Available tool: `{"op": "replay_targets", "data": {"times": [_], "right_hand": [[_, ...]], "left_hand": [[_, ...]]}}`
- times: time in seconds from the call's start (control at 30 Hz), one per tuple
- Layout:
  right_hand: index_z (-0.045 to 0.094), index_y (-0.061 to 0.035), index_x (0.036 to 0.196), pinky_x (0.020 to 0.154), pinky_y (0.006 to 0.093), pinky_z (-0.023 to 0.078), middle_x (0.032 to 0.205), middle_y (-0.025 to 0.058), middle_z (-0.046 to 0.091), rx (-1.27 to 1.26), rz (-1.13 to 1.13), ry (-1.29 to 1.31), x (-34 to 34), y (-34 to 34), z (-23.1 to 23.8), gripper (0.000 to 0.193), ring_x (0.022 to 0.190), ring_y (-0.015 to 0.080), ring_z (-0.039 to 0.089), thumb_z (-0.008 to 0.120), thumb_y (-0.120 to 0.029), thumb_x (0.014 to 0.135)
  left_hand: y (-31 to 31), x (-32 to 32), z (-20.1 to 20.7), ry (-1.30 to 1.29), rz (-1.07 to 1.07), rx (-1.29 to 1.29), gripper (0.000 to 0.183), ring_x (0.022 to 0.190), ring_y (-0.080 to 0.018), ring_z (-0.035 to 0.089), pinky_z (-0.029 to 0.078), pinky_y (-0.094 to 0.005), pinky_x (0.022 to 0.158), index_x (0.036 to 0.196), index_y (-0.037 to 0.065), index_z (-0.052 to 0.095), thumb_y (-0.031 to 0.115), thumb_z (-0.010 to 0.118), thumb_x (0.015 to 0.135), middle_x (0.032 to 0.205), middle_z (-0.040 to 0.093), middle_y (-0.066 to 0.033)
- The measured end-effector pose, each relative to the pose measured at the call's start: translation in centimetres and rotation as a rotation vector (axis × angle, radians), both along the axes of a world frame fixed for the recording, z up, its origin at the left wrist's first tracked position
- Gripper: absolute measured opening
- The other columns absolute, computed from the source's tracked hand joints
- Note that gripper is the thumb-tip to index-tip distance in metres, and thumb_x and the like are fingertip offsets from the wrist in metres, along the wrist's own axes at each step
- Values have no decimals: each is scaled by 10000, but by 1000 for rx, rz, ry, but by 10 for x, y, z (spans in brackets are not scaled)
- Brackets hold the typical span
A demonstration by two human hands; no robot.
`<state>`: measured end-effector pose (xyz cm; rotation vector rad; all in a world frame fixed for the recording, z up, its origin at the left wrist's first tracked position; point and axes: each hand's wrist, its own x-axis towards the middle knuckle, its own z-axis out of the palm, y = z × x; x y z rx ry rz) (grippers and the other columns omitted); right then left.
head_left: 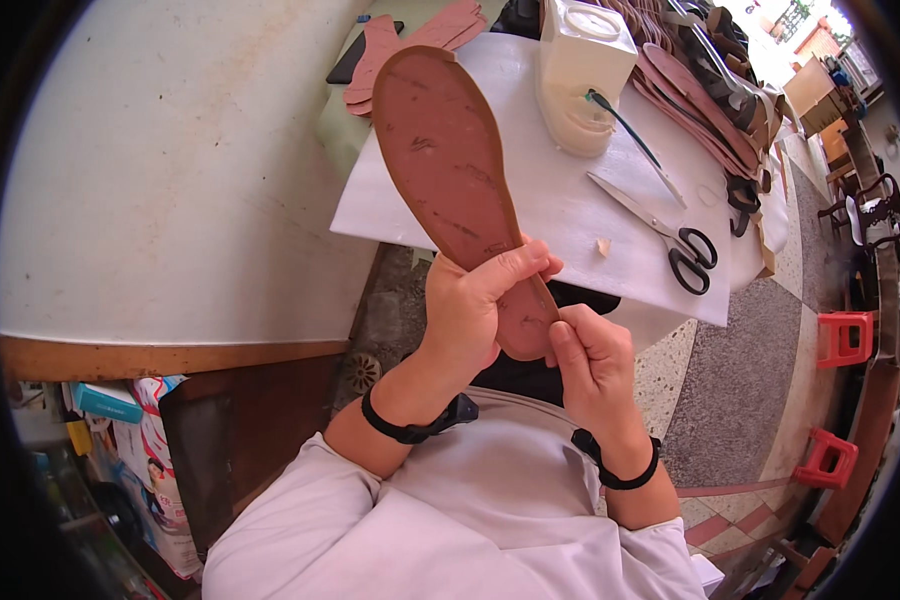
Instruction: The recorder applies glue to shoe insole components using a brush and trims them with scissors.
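Insole (440, 150) is held at the desk (560, 205) edge, long axis running up-left from both grips; left grip (462, 300) clamps its narrow part, right grip (596, 360) pinches the heel's edge.

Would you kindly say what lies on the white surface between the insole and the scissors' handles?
A small pale scrap lies between the insole and scissors in the head view.

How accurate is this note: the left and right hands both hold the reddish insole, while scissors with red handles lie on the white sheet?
One detail is wrong: the scissors have black handles, not red, as the head view shows. The left hand and right hand do hold the reddish insole, and the scissors lie on the white sheet.
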<state>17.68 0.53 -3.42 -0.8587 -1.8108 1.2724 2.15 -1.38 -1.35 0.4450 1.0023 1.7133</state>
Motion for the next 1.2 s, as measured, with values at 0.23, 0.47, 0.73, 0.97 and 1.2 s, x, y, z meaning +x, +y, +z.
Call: {"op": "replay_targets", "data": {"times": [0.23,0.47,0.73,0.97,1.2], "right_hand": [[506,16,711,476,321,310,580,53,422,-20,92,14,4,7,6,312,524,119,371,598,-72,996],[481,8,711,472,308,299,586,36,411,-132,60,34,5,3,-6,353,544,93,346,585,-110,1026],[532,13,725,493,306,392,599,74,556,-27,79,-3,0,1,-2,348,511,143,502,569,-132,1040],[602,22,776,506,292,392,606,48,570,-163,74,53,-1,-4,-11,284,540,99,473,620,-133,1014],[672,29,824,538,274,402,642,2,582,-330,358,-39,7,4,-4,198,609,58,448,730,-116,945]], "left_hand": [[-1,-4,0,32,-167,-1,111,805,-172,660,512,-307,743,880,-10,718,92,675,890,837,711,-103],[-1,-1,1,4,-51,23,108,770,-202,679,538,-325,717,897,-5,704,97,674,914,840,710,-117],[-2,2,3,-82,50,30,114,728,-247,713,595,-401,660,904,-2,663,103,656,948,826,689,-127],[2,0,2,-126,-3,-45,116,699,-240,709,591,-389,643,904,-4,657,105,655,945,813,679,-128],[2,-10,-4,-83,-306,-154,116,688,-220,713,586,-343,641,899,-24,690,91,691,907,820,697,-118]]}}
